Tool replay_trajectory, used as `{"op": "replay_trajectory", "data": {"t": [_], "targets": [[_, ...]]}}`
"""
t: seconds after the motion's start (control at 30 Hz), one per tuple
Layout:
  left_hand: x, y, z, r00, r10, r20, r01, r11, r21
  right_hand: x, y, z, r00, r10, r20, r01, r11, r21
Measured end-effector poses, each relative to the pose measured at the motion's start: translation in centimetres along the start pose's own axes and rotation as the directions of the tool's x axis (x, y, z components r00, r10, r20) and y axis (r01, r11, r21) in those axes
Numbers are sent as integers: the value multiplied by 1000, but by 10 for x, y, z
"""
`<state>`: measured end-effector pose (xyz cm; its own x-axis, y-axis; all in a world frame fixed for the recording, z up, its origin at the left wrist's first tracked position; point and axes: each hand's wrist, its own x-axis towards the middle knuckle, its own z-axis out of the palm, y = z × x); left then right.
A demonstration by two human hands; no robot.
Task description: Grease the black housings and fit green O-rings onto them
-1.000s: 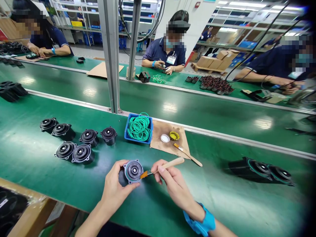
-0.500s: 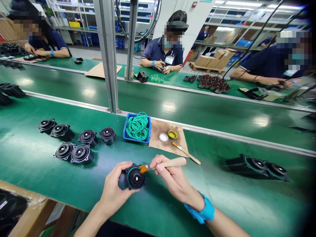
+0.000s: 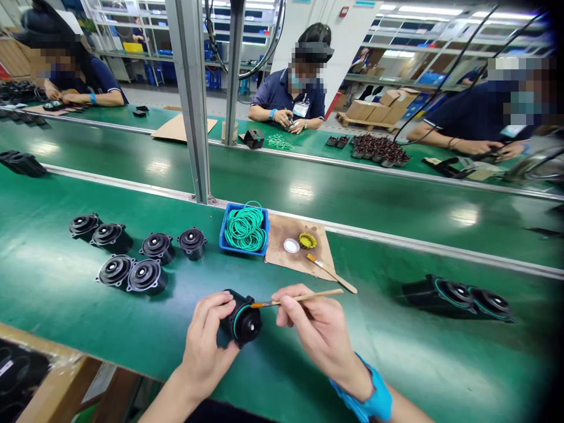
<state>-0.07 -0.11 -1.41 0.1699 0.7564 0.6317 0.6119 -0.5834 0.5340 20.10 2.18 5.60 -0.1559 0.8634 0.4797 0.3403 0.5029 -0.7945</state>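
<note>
My left hand (image 3: 209, 335) is wrapped round a black round housing (image 3: 240, 320), tilted with its face toward the right. A green ring lies around the housing's stepped face. Between the thumb and fingers of my right hand (image 3: 315, 323) is a wooden-handled brush (image 3: 304, 297), its orange bristles touching the housing's upper rim by the ring. Beyond my hands, a blue tray (image 3: 222, 238) holds many green rings. Beside it on brown cardboard (image 3: 282, 258) are a yellow dish (image 3: 307, 241), a white disc (image 3: 291, 245) and a second brush (image 3: 330, 273).
Several black housings (image 3: 147, 275) stand at the left. Two more with green rings (image 3: 453, 294) are at the right. A metal post (image 3: 194, 117) rises beyond the near bench. Across the bench, people (image 3: 282, 97) work by piles of small parts (image 3: 379, 150).
The housing has been tilted so that its face turns more to the right. The brush has rolled from flat to edge-on, and my right hand has turned with it.
</note>
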Motion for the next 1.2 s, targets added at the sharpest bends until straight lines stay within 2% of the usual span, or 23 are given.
{"op": "replay_trajectory", "data": {"t": [0.2,0.37,0.57,0.7,0.9,1.03,1.13,1.2], "targets": [[4,5,-4,994,107,-15,-105,989,100,2,-8,3,996,-80,25,81,995,-49],[2,5,-4,993,110,32,-113,986,124,0,-11,7,988,-115,102,120,992,-43],[1,5,-6,995,82,54,-88,987,136,-1,-12,10,930,-305,207,310,951,9],[0,4,-7,995,30,95,-41,992,119,-7,-13,12,898,-339,281,345,938,27],[4,4,-7,998,-38,46,35,996,78,-15,-15,14,823,-416,388,466,884,-43],[9,4,-9,991,-129,47,129,992,-2,-12,-9,8,781,-434,449,511,858,-60],[11,3,-9,971,-221,86,229,969,-96,-5,-4,-1,769,-424,478,514,855,-67],[10,2,-9,949,-287,128,306,938,-161,-2,-1,-8,786,-411,461,488,871,-56]]}}
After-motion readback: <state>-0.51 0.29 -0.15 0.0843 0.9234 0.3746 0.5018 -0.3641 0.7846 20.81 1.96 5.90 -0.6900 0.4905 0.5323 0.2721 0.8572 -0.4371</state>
